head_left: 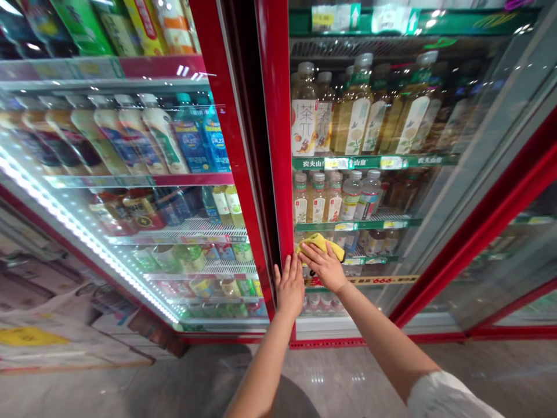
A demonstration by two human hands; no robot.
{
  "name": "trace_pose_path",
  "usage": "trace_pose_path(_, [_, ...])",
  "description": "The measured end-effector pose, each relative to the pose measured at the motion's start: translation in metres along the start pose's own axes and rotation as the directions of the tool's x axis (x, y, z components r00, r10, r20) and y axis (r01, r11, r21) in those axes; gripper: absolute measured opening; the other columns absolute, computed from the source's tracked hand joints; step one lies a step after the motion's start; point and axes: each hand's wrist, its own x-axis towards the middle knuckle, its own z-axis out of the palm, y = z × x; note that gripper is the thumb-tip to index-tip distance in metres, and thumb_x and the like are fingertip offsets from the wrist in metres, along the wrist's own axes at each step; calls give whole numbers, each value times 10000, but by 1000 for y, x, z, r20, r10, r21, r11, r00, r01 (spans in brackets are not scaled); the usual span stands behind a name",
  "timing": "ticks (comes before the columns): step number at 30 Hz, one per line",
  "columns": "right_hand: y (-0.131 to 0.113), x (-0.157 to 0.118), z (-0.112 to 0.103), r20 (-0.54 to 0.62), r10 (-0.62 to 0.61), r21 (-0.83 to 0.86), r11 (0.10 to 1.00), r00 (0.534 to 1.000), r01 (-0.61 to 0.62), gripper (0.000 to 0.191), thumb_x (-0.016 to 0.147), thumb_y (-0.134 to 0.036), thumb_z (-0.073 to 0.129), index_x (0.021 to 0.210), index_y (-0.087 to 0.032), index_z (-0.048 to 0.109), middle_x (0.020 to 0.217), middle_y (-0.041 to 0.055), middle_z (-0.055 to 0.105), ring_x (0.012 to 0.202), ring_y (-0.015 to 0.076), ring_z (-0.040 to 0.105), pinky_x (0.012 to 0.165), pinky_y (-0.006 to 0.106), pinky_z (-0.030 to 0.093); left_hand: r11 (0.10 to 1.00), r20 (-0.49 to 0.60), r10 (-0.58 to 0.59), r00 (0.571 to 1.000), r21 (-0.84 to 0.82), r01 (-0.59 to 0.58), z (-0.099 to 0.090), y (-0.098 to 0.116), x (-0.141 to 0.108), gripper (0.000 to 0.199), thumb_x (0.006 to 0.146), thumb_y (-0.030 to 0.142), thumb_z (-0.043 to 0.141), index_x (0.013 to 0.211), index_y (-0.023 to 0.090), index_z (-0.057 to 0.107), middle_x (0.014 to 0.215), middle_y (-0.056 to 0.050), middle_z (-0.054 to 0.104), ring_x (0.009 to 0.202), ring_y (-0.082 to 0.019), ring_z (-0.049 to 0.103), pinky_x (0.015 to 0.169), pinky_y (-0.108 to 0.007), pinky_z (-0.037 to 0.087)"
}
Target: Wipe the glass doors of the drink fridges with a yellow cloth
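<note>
My right hand point(324, 267) lies over a yellow cloth point(319, 240), pressing it against the glass door point(369, 302) of a drinks fridge. The cloth bunches up above and beside my fingers. Just to the left, my left hand point(290, 285) rests flat on the red door frame point(278, 174), its fingers stretched upward and the thumb apart. The fingertips of both hands are close together near the frame's edge. Behind the glass stand rows of bottled drinks point(359, 107) on green-edged shelves.
At left is another glass-fronted section with bottles point(126, 133) on red-edged shelves and a bright light strip point(87, 232). Stacked boxes point(139, 325) stand at lower left. A red frame bar point(478, 232) runs along the right. Grey tiled floor point(339, 377) lies below.
</note>
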Motion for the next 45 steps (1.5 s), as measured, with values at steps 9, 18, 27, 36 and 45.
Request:
trace_pose_path(9, [64,-30,-29,-113,104,-105,988,988,-116,555,983,-95,503,1457,-375,574,1515,25,590,1423,201,520,1281,489,179,986,-50,157,986,-39,-159,-13,43,41,686,991,189,415,1645,221,208,1705,-26,256,1602,-229,172,1302,-579,181])
trace_pose_path(18, [78,-82,-15,-24,123,-114,986,992,-125,586,962,-111,508,1487,-367,544,1510,38,596,1418,202,520,1263,478,248,959,-33,273,961,-67,-275,-4,66,40,698,1021,271,438,1651,177,153,1706,-63,260,1595,-218,195,1290,-492,264])
trace_pose_path(27, [94,-120,-2,-260,358,-94,915,897,-393,654,950,-32,452,1537,-321,485,1644,97,417,1566,272,291,1241,603,267,966,-103,254,962,-16,-257,4,80,58,755,1035,378,453,1657,202,64,1694,-67,268,1580,-232,243,1296,-472,253])
trace_pose_path(36, [136,-134,-16,-400,513,-21,824,760,-567,715,972,-56,462,1608,-359,338,1709,101,268,1590,313,204,1199,635,336,959,-73,281,957,2,-282,13,110,74,764,1029,385,476,1651,221,65,1695,-60,252,1585,-236,232,1314,-487,167])
trace_pose_path(45, [162,-156,-12,-320,507,-57,833,800,-551,792,931,-12,469,1610,-392,321,1719,73,247,1587,313,215,1196,614,365,944,-91,328,940,14,-329,23,134,84,743,1011,357,504,1648,240,140,1685,-58,292,1589,-247,221,1309,-513,171])
